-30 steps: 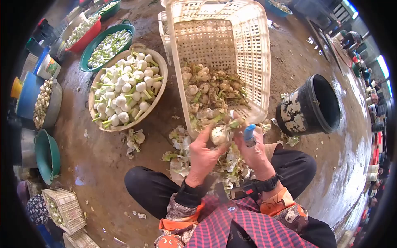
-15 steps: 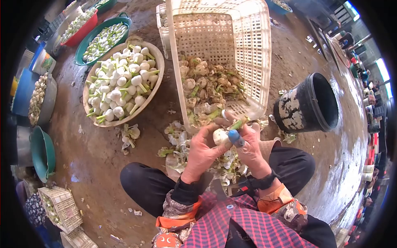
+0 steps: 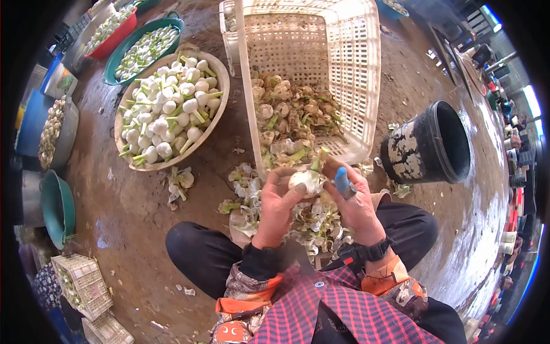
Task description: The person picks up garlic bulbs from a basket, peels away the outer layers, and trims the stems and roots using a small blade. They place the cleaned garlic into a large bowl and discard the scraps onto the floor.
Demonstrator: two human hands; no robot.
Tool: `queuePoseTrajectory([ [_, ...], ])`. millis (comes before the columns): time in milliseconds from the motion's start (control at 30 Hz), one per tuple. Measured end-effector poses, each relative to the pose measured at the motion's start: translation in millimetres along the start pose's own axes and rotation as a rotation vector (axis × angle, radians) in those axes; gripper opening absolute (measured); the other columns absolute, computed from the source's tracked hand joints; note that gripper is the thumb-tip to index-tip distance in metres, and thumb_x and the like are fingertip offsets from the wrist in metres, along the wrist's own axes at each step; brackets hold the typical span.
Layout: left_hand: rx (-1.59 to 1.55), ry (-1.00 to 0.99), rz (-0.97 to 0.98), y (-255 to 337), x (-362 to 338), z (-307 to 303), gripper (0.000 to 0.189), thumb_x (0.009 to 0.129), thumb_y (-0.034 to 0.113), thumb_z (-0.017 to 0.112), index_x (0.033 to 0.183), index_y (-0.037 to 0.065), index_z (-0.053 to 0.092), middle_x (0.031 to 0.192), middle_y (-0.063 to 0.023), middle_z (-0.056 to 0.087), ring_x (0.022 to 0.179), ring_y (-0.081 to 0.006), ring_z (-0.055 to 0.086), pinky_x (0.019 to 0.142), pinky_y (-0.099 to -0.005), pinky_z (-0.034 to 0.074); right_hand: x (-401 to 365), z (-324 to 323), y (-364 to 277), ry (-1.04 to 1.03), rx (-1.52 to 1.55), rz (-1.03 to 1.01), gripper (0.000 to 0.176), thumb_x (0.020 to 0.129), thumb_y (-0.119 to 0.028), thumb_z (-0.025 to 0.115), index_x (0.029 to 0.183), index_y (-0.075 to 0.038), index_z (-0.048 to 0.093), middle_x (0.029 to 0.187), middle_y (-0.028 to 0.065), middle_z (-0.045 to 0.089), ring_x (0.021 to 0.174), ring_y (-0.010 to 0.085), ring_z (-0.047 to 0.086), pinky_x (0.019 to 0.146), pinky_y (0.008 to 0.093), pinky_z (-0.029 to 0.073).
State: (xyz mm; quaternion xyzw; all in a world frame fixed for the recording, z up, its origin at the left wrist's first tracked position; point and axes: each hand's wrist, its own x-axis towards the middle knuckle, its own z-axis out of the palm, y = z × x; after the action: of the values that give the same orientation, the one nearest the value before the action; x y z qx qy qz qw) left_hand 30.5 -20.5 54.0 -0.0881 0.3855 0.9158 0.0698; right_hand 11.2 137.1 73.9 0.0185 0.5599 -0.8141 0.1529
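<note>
Pale, partly peeled garlic bulb with a green stem is held up between my two hands, in front of the crate's low edge. My left hand grips it from the left, thumb pressed on its near face. On the other side, my right hand curls its fingers against the bulb and its loose skin. Its thumb wears a blue wrap and stands lifted off the bulb; a small grey piece shows at its base. Peeled garlic skins are heaped below my hands, between my knees.
A white plastic crate lies tipped towards me with unpeeled garlic inside. Left of it stands a round basin of clean bulbs. A black bucket leans at right. More tubs and stacked crates line the left.
My right thumb has lifted away from the bulb and points upward. The bulb has turned, showing more of its face, and my hands are slightly farther apart.
</note>
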Motion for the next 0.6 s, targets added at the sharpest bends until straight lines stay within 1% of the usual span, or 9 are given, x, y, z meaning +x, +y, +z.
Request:
queuePoseTrajectory([
  [67,0.155,-0.026,0.056,-3,0,-2,0.048,0.082,0.018,0.069,0.118,-0.001,0.045,0.107,-0.0115,0.059,0.095,-0.0185,0.06,0.08,-0.0321,0.052,-2,14,-14,0.085,-0.332,-0.068,0.03,0.089,-0.008,0.056,0.119,-0.002,0.056,0.104,0.0022,0.06,0.094,0.0095,0.055,0.084,0.026,0.046],
  [133,0.414,-0.018,0.15,-13,5,-7,0.058,0.079,0.017,0.072,0.124,-0.002,0.041,0.113,-0.0119,0.055,0.104,-0.0183,0.054,0.088,-0.0317,0.048,-1,15,-4,0.119,-0.384,-0.086,0.027,0.087,-0.005,0.058,0.114,-0.002,0.058,0.096,0.0012,0.062,0.085,0.0088,0.057,0.077,0.025,0.048],
  [233,0.264,-0.098,0.201,-13,-4,7,0.062,0.078,0.017,0.073,0.126,-0.004,0.039,0.113,-0.0127,0.054,0.108,-0.0202,0.052,0.091,-0.0346,0.046,1,19,-6,0.177,-0.446,-0.086,0.02,0.083,-0.001,0.062,0.103,-0.001,0.062,0.085,0.0006,0.064,0.073,0.0076,0.057,0.067,0.0237,0.048],
  [267,0.292,-0.033,0.257,-16,-5,13,0.06,0.078,0.013,0.072,0.125,-0.005,0.04,0.111,-0.0117,0.056,0.101,-0.0189,0.056,0.083,-0.0315,0.049,2,12,-2,0.147,-0.49,-0.115,0.018,0.082,-0.001,0.062,0.101,0.0,0.062,0.084,0.0009,0.064,0.073,0.0073,0.057,0.067,0.0236,0.048],
  [367,0.077,0.038,-0.026,-13,-4,3,0.051,0.079,0.012,0.069,0.121,-0.004,0.044,0.102,-0.0099,0.06,0.085,-0.0169,0.061,0.066,-0.0287,0.052,-1,9,-5,0.081,-0.553,-0.156,0.014,0.081,-0.001,0.062,0.095,0.0,0.064,0.079,0.0018,0.064,0.073,0.0059,0.056,0.066,0.0237,0.047],
  [400,-0.208,-0.003,-0.188,-16,-2,-7,0.043,0.084,0.021,0.063,0.118,-0.001,0.048,0.097,-0.0075,0.062,0.075,-0.0164,0.063,0.054,-0.0253,0.05,-1,8,-8,0.035,-0.583,-0.189,0.013,0.081,-0.001,0.062,0.094,0.0,0.065,0.078,0.0017,0.063,0.073,0.0059,0.056,0.066,0.0237,0.046],
  [467,-0.252,-0.057,-0.23,-26,-1,-15,0.041,0.086,0.027,0.06,0.115,0.0,0.051,0.095,-0.0074,0.063,0.076,-0.0154,0.063,0.053,-0.0261,0.051,1,2,-10,-0.041,-0.634,-0.181,0.016,0.081,-0.001,0.062,0.097,-0.001,0.065,0.08,0.0003,0.064,0.075,0.0059,0.056,0.068,0.0234,0.047],
  [533,-0.297,-0.191,-0.282,-27,2,-22,0.042,0.089,0.035,0.054,0.112,-0.001,0.054,0.095,-0.0076,0.063,0.076,-0.0157,0.063,0.052,-0.0282,0.051,2,-1,-11,-0.044,-0.396,-0.072,0.016,0.081,0.0,0.062,0.096,0.0,0.067,0.084,0.0007,0.064,0.073,0.0054,0.055,0.065,0.0222,0.046],
  [600,-0.136,-0.063,-0.25,-29,3,-16,0.04,0.09,0.031,0.055,0.112,-0.001,0.054,0.096,-0.0073,0.063,0.077,-0.0165,0.064,0.055,-0.0291,0.054,3,0,-4,0.001,-0.255,-0.016,0.016,0.08,0.002,0.06,0.094,0.0,0.068,0.088,0.0017,0.066,0.071,0.0057,0.056,0.063,0.0208,0.045],
])
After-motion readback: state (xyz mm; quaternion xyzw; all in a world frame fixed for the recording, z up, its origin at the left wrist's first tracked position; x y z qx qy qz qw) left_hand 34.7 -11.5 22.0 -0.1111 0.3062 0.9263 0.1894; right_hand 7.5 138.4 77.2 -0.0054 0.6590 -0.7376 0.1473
